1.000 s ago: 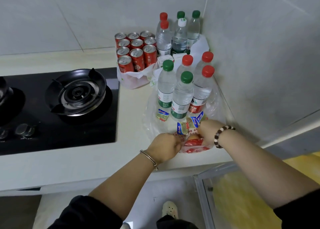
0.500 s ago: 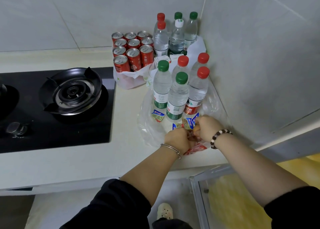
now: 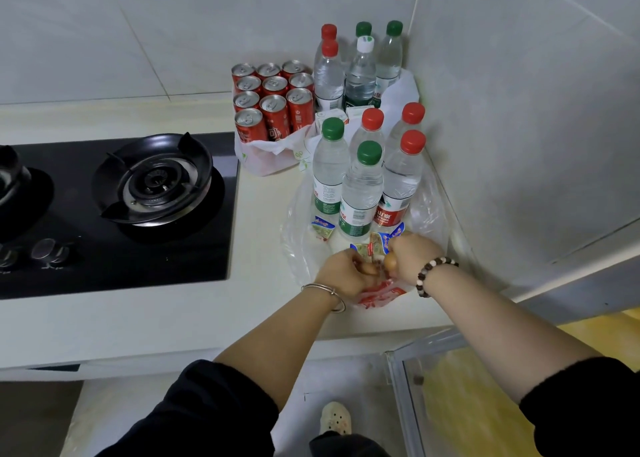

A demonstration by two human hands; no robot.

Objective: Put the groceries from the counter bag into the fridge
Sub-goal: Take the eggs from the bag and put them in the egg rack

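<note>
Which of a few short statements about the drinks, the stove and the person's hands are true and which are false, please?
1. The red cans lie on their sides. False: they stand upright in a white bag.
2. The five front bottles have three red caps and two green. True.
3. The gas stove is to the left of those bottles. True.
4. The beaded bracelet is on the left wrist. False: it is on the right wrist; the left wears a metal bangle.
5. The left hand and right hand both grip the red-printed bag. True.
</note>
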